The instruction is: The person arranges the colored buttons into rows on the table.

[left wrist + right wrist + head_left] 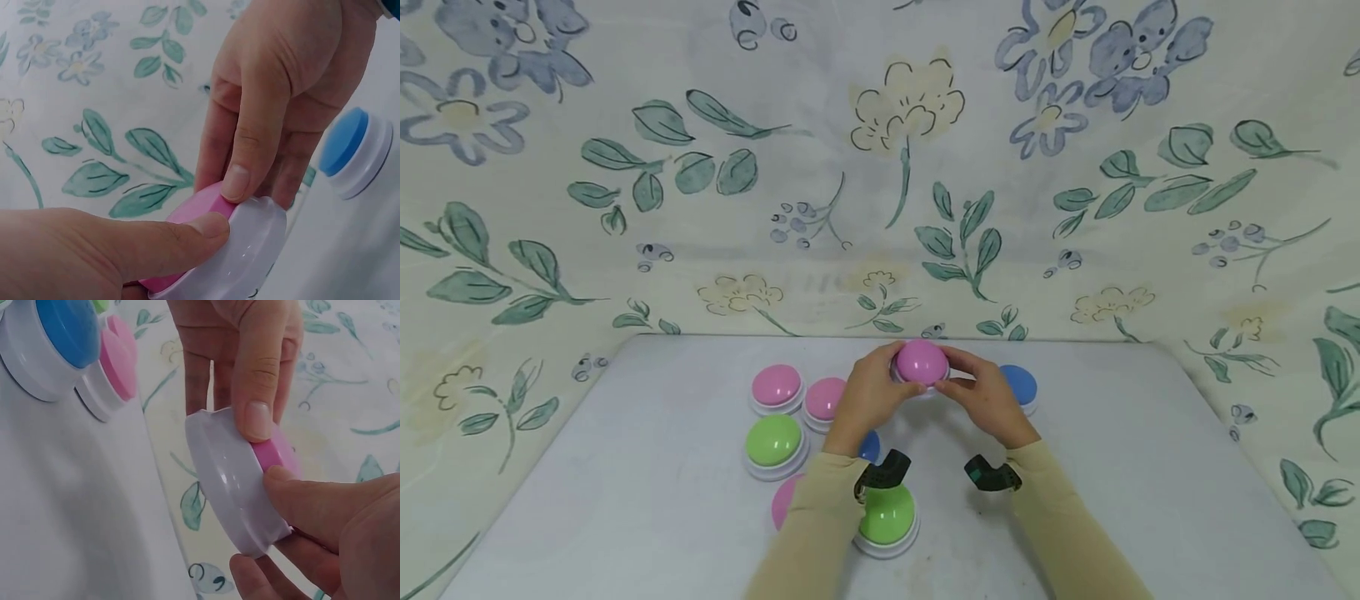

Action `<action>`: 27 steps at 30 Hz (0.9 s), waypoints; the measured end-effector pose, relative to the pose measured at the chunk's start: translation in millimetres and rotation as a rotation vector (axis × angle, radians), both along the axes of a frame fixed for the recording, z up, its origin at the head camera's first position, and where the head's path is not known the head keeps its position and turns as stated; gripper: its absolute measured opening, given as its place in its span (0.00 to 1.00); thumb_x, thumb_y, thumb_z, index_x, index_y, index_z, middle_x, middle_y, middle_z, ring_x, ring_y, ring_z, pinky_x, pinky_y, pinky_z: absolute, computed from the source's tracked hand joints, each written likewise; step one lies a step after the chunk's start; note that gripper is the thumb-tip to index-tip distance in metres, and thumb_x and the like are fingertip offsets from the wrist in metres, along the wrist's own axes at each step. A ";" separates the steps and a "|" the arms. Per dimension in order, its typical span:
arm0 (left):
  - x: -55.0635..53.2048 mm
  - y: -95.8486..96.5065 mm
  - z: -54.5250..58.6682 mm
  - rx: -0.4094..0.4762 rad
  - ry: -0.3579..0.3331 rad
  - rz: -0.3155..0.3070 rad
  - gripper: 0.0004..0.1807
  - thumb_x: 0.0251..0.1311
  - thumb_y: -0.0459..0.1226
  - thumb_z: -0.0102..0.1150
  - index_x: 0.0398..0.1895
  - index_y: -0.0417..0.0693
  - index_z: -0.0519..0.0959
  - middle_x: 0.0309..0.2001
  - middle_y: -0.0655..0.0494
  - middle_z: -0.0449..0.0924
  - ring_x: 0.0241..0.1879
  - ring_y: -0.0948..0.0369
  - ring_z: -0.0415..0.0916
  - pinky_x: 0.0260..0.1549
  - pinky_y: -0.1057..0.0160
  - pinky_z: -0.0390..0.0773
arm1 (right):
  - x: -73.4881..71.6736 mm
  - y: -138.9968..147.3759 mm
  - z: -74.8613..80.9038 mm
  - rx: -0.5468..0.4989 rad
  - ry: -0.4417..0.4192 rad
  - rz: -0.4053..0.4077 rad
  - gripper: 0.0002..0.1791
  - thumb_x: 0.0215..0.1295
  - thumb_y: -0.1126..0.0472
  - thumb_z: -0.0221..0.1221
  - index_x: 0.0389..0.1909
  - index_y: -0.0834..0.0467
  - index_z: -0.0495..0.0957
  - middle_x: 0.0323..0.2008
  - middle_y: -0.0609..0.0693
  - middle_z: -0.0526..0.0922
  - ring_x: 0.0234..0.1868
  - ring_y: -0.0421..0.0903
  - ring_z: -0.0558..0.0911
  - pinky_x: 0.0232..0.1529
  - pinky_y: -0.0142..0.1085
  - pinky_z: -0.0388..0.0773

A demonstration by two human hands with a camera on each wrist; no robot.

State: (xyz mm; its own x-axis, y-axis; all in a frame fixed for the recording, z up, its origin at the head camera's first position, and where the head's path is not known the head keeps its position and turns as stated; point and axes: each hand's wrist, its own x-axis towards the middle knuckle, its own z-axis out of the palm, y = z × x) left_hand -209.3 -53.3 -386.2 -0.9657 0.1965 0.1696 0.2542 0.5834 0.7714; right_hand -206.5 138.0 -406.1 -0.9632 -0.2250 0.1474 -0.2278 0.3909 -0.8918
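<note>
From where I sit, the head view gives me both hands raised together over the far edge of the white table (647,467), with one pink-domed button (922,363) held between them. The left hand (874,387) grips its left side and the right hand (987,398) its right side, so I count both as pinching the same piece, thumbs on the near side and fingers round the back. My wrist views bring this closer: the two thumb tips lie near each other at the seam where the pink dome meets the white base, and other fingers reach behind the piece, some of them hidden from me. The button is off the tabletop, its dome turned toward the head camera. Just beyond the right hand, a blue button (1019,385) rests on the table. Over on the left I make out a group: an upper pink button (777,386), a second pink button (823,398) beside it and partly behind the left hand, a green button (773,440) below them, a half-covered blue button (869,447) by the left wrist, a lower pink button (785,502) mostly behind the left sleeve (816,525), and a nearer green button (887,515) against that sleeve's inner side. A dark unit sits at each wrist, and a floral cloth (820,183) rises behind the table
</note>
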 end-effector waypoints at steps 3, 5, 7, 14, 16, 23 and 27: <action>-0.2 4.7 -2.3 0.000 0.000 -0.008 0.37 0.54 0.36 0.74 0.68 0.36 0.71 0.63 0.41 0.76 0.62 0.47 0.75 0.62 0.46 0.74 | 0.6 5.5 -1.2 -0.013 -0.017 0.006 0.32 0.67 0.62 0.65 0.71 0.61 0.69 0.67 0.60 0.73 0.66 0.57 0.75 0.61 0.46 0.76; 0.3 8.0 -3.2 0.002 -0.003 -0.013 0.37 0.55 0.36 0.74 0.68 0.35 0.71 0.63 0.40 0.76 0.61 0.47 0.75 0.61 0.46 0.74 | 0.7 9.3 -2.7 -0.015 -0.025 0.007 0.32 0.67 0.62 0.65 0.71 0.62 0.68 0.67 0.60 0.73 0.66 0.57 0.75 0.61 0.46 0.76; 1.4 11.4 -3.4 0.004 -0.011 -0.010 0.37 0.55 0.36 0.74 0.68 0.35 0.71 0.63 0.40 0.76 0.61 0.46 0.75 0.62 0.46 0.74 | 0.7 12.9 -3.4 -0.019 -0.025 0.015 0.32 0.67 0.62 0.65 0.70 0.63 0.68 0.67 0.61 0.73 0.66 0.58 0.74 0.62 0.47 0.76; 5.6 27.3 -3.3 0.033 -0.036 0.039 0.37 0.56 0.34 0.73 0.68 0.34 0.70 0.64 0.39 0.75 0.63 0.45 0.73 0.63 0.46 0.73 | -0.1 24.2 0.2 0.004 -0.023 0.029 0.32 0.67 0.62 0.65 0.70 0.62 0.69 0.66 0.61 0.74 0.66 0.57 0.74 0.62 0.47 0.76; 6.7 32.7 -3.5 0.038 -0.041 0.045 0.36 0.57 0.34 0.73 0.68 0.34 0.70 0.64 0.39 0.74 0.63 0.45 0.73 0.64 0.46 0.72 | -0.7 27.8 0.4 0.024 -0.022 0.021 0.31 0.67 0.62 0.65 0.70 0.61 0.70 0.66 0.60 0.74 0.66 0.56 0.75 0.62 0.47 0.76; 9.4 47.3 -6.3 0.041 -0.025 0.078 0.36 0.56 0.33 0.73 0.68 0.34 0.70 0.63 0.40 0.75 0.63 0.46 0.74 0.63 0.46 0.73 | -2.1 38.3 -0.2 0.059 -0.028 0.006 0.31 0.66 0.63 0.66 0.69 0.62 0.70 0.66 0.60 0.75 0.65 0.57 0.76 0.62 0.49 0.76; 10.4 53.6 -8.6 0.045 -0.001 0.091 0.35 0.56 0.32 0.73 0.66 0.34 0.71 0.62 0.40 0.76 0.62 0.46 0.75 0.63 0.46 0.73 | -4.0 42.2 -2.3 0.050 -0.015 0.022 0.31 0.66 0.65 0.66 0.69 0.64 0.70 0.66 0.62 0.74 0.65 0.58 0.75 0.63 0.48 0.75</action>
